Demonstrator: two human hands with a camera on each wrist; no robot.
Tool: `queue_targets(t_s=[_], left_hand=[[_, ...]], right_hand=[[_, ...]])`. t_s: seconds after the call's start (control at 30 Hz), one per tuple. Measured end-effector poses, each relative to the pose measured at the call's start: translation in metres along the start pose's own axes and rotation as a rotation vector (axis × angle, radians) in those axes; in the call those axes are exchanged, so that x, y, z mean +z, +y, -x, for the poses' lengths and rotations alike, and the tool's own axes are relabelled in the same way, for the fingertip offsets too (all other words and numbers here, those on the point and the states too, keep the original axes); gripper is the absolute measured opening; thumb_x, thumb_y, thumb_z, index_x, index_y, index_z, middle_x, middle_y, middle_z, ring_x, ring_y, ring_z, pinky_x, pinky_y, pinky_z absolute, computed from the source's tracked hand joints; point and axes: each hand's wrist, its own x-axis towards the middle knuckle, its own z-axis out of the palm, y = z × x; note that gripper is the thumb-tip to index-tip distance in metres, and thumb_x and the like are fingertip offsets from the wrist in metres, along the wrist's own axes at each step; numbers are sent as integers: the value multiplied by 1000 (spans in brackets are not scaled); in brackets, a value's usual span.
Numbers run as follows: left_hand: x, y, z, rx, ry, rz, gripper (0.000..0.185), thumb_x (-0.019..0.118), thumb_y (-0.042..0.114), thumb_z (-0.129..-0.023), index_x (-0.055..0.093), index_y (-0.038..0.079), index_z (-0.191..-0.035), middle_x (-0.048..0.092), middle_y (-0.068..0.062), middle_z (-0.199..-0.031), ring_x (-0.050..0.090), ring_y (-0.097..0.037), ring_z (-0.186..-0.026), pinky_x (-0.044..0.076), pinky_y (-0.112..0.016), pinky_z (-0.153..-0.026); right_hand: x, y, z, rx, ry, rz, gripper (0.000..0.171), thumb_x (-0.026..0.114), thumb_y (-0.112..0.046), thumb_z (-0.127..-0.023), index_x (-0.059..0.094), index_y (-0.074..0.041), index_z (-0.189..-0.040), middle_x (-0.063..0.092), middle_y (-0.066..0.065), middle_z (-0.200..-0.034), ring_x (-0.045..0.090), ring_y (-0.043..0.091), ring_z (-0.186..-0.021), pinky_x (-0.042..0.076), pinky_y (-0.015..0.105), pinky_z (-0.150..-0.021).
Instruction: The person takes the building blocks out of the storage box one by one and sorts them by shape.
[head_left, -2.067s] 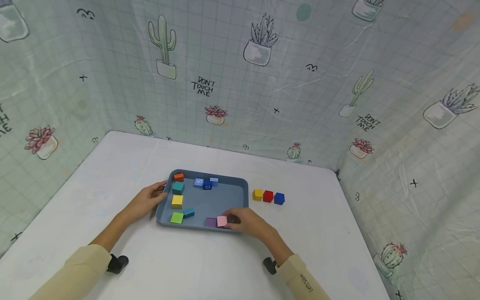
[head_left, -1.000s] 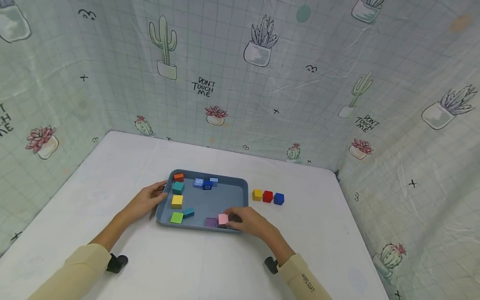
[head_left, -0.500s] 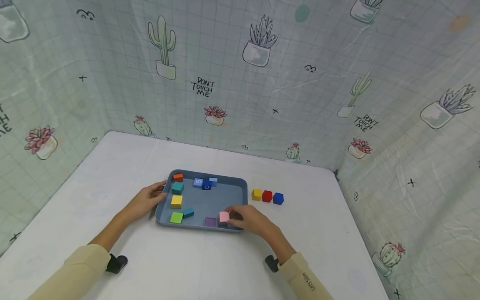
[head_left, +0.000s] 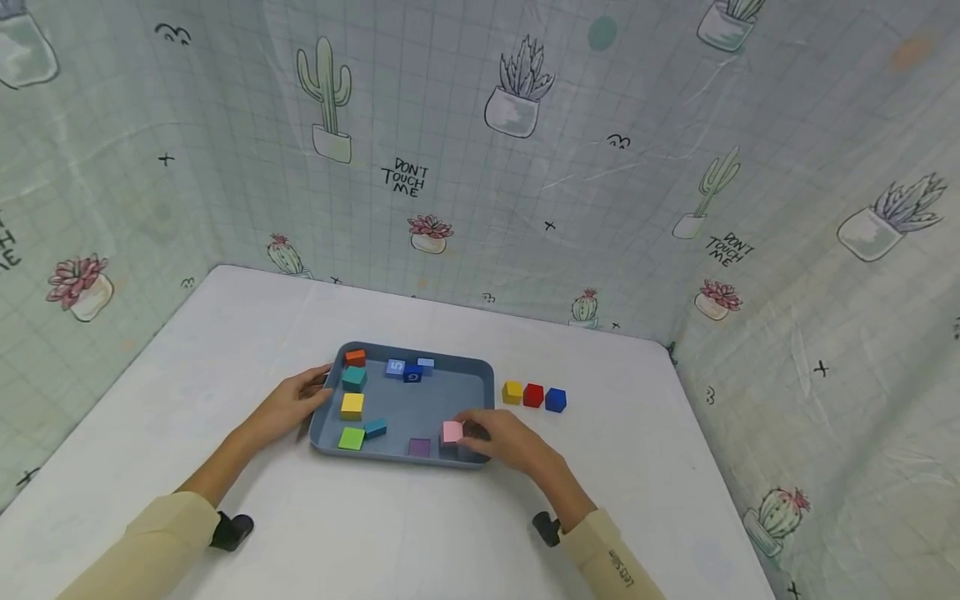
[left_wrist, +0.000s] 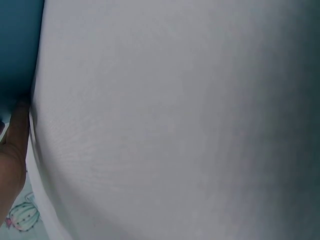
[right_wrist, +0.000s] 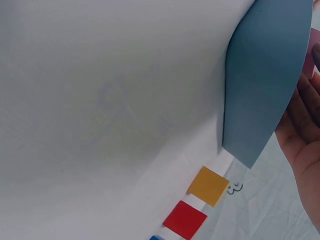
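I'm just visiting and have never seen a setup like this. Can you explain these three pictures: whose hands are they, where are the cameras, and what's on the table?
There is no machine here: a person works with two bare hands and wears three cameras. The wide picture comes from the head camera, looking down at a white table. The two close-ups come from cameras on the wrists, so they show mostly tabletop and a bit of hand. On the table lies a blue tray with coloured blocks in it. The left hand rests against the tray's left edge. The right hand pinches a pink block beside a purple block. Outside the tray, a yellow block, a red block and a blue block stand in a row.
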Motion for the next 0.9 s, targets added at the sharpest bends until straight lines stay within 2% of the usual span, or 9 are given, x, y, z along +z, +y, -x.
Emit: queue_targets(t_s=[0.53,0.9], left_hand=[[-1,4,2,10,6,-7,60,52,24,-98,28,-3,-145,34,-30,-141,41,-44,-124,38,-52,-100],[-1,4,4,14,5,-8,60,52,25,-98,28,-3,-146,34,-30,-141,40,-44,-124,37,-52,-100]], right_hand=[[-11,-3,2,3,19,-22,35,67,-25,-89,61,-16,-122,63,-9,-105,58,5,-95,49,19,-84],[-17,1,4,26,38,-37,36,67,-29,-88,61,-17,-122,63,-11,-101,58,5,-93,51,20,-82]])
